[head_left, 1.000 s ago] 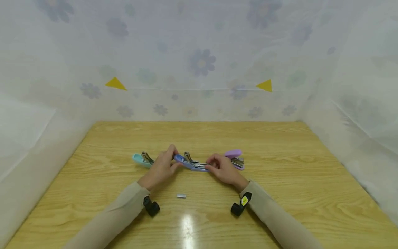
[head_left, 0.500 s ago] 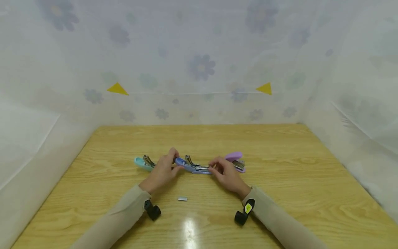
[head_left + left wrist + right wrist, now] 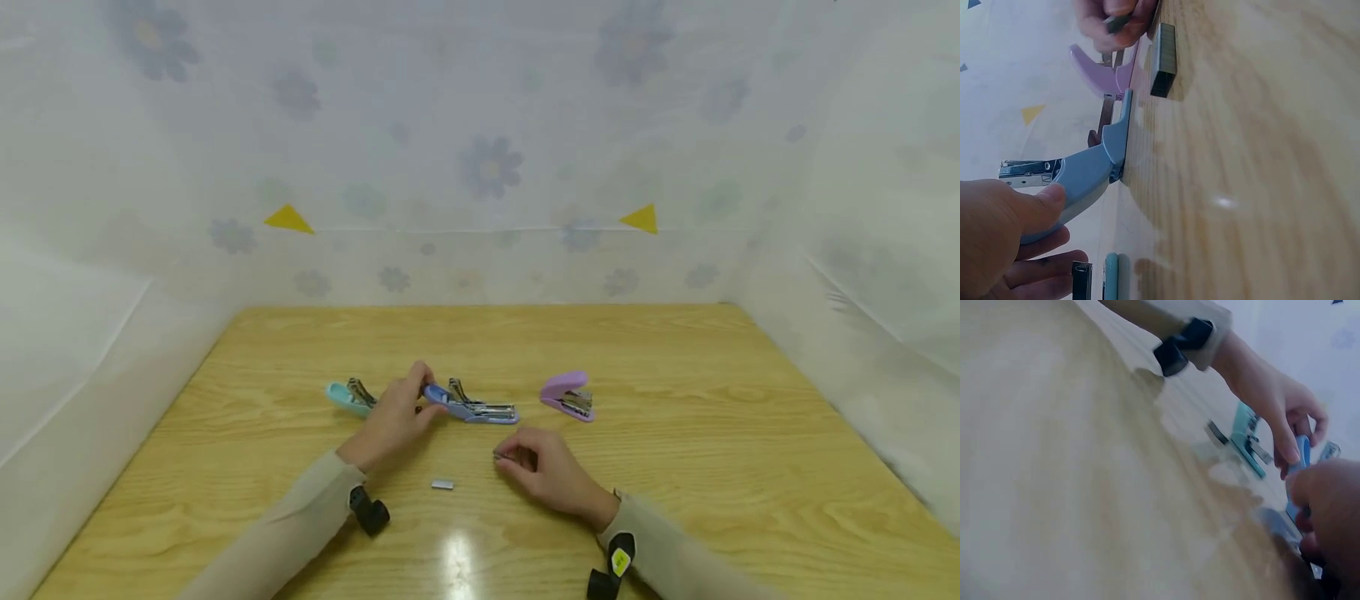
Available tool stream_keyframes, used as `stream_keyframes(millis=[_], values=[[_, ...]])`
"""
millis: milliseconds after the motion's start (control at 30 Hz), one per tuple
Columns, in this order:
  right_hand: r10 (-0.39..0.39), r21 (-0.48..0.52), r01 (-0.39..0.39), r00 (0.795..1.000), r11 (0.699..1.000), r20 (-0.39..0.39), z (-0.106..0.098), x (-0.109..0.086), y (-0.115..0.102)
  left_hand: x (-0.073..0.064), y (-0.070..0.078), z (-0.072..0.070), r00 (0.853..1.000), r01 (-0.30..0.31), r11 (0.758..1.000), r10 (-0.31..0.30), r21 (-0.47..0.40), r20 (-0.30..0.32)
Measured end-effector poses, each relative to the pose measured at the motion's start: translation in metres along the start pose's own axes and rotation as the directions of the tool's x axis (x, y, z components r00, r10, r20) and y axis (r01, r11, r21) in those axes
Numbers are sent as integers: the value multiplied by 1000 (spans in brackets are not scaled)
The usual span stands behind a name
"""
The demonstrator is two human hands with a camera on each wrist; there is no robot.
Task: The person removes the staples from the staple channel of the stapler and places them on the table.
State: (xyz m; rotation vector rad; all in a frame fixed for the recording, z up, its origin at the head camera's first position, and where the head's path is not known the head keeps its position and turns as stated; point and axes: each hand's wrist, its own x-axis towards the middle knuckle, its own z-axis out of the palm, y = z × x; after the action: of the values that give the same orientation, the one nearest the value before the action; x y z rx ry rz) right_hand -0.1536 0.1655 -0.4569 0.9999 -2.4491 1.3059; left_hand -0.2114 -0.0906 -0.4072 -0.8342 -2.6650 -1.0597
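My left hand [image 3: 393, 417] grips the raised top cover of a blue stapler [image 3: 491, 413], thumb on one side and fingers on the other. The stapler's base lies on the table, with its metal magazine exposed. In front of it, my right hand [image 3: 551, 471] pinches a small dark strip [image 3: 1117, 24], blurred, between thumb and fingers. A silvery strip of staples [image 3: 442, 484] lies on the table between the forearms, nearer the person. Left of the blue stapler sits an opened teal stapler [image 3: 347, 397], partly hidden by the left hand.
A purple stapler [image 3: 564, 392] stands with its jaws apart to the right of the blue one. The wooden table [image 3: 675, 375] is bounded by pale flowered sheeting [image 3: 480, 100] at the back and both sides.
My right hand has drawn away from the blue stapler's magazine towards the person, bringing the small dark strip, and the purple stapler is uncovered. The left hand keeps its grip.
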Motion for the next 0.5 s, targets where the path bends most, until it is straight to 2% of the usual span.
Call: stream_keyframes(millis=[233,400,500], values=[[94,-71,-91,995,993,28,4,-10,-19,-2,0,1,1000,2,1000,-2,-12,-4],[115,-103,-110,992,989,45,4,-10,-22,-2,-1,2,1000,0,1000,0,13,-2],[112,-113,-105,992,988,59,3,-9,-22,-2,0,2,1000,18,999,-18,27,0]])
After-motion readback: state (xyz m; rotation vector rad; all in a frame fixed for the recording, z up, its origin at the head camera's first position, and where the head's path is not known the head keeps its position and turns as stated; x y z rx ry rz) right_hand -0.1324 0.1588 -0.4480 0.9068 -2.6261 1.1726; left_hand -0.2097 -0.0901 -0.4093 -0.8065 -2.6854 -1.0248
